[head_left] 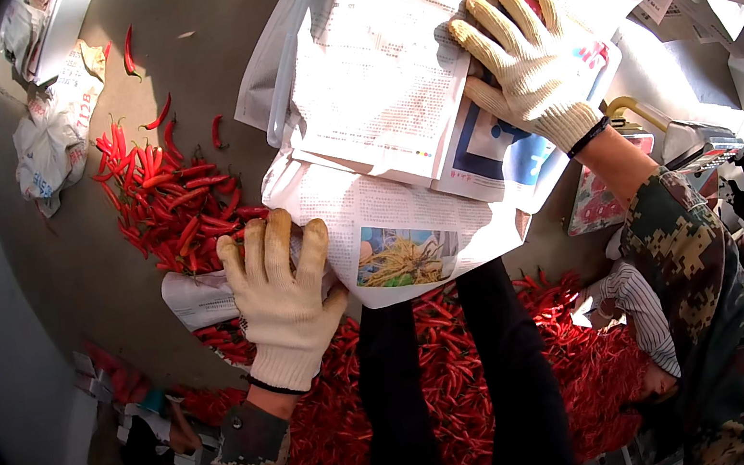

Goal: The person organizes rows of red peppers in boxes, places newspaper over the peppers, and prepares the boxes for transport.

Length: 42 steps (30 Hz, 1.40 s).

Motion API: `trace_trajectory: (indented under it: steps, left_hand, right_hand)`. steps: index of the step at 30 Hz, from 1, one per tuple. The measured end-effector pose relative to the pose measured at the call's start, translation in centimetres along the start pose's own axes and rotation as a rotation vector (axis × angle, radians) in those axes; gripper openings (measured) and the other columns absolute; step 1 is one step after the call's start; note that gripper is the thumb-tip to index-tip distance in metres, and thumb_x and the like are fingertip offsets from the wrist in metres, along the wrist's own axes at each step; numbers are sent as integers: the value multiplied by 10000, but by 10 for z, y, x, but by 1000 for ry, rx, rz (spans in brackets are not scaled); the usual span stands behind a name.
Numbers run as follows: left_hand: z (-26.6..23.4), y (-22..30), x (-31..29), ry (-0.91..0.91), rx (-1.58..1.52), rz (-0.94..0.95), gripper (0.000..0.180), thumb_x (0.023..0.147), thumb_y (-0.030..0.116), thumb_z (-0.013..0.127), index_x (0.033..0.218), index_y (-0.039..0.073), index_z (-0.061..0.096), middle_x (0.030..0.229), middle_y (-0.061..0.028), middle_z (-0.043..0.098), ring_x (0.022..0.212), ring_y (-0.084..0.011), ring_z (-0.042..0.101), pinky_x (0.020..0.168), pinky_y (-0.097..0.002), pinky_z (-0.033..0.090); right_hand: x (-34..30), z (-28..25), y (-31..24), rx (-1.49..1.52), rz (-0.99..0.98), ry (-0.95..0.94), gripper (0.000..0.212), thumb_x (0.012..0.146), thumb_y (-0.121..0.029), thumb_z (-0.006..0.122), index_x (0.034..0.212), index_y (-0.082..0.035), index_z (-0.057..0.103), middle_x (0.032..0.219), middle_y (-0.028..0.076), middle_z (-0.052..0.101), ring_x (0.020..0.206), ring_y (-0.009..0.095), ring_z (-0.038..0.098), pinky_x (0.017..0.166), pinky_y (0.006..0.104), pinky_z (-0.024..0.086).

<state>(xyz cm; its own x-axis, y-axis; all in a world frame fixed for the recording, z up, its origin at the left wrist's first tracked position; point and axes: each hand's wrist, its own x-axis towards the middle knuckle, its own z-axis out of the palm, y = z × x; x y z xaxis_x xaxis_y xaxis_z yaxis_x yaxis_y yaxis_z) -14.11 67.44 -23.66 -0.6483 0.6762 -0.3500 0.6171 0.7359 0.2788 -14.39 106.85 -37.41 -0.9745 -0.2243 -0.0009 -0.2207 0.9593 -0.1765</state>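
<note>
Newspapers point(387, 84) at least two, underlie the right of two gloved hands point(527, 76) point(281, 305).

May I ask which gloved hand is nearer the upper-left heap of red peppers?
The left hand, close by that heap; the right hand is farther off, over newspaper.

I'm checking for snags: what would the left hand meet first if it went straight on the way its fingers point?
Most likely the newspapers, at their left corner just ahead of the left hand; its little-finger side may meet red chilies too. Depth is unclear.
</note>
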Motion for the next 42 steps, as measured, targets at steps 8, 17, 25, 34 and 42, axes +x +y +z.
trace_trajectory:
  steps: [8, 17, 25, 34, 42]
  left_hand:
    - [37, -23, -56, 384, 15, -247, 372, 969, 149, 786, 1312, 25, 711, 1195, -139, 740, 1074, -359, 724, 1068, -563, 557]
    - [66, -21, -35, 364, 88, -120, 494, 702, 135, 824, 1179, 56, 721, 1217, -126, 677, 1210, -399, 631, 1017, -672, 493]
    - [75, -6, -90, 660, -693, -812, 324, 1041, 89, 728, 1341, -33, 727, 1304, -195, 763, 1152, -328, 746, 1022, -381, 585]
    - [124, 71, -95, 319, -1688, -906, 501, 1176, 352, 567, 1509, -22, 545, 1351, -127, 688, 1155, -226, 717, 931, -379, 642]
    - [148, 137, -82, 78, -887, -178, 737, 999, 400, 853, 1535, -20, 570, 1405, -162, 697, 1255, -239, 710, 963, -394, 618]
  right_hand:
    - [5, 0, -5, -38, -1, -15, 690, 884, -490, 828, 1506, -221, 696, 1583, 99, 629, 1504, 406, 515, 1272, 704, 287]
    - [2, 10, -8, -33, -31, 9, 706, 877, -455, 826, 1519, -202, 677, 1610, 89, 608, 1524, 404, 495, 1282, 697, 284]
    - [-2, 18, -19, -26, 5, -22, 718, 880, -454, 821, 1537, -208, 667, 1635, 96, 584, 1561, 403, 462, 1302, 684, 262]
    - [9, -10, 0, -27, -27, -11, 711, 824, -514, 856, 1453, -209, 724, 1516, 107, 645, 1434, 402, 548, 1227, 685, 335]
    - [8, -12, -4, 50, -13, -4, 680, 865, -526, 846, 1467, -242, 706, 1531, 90, 635, 1492, 374, 509, 1249, 730, 282]
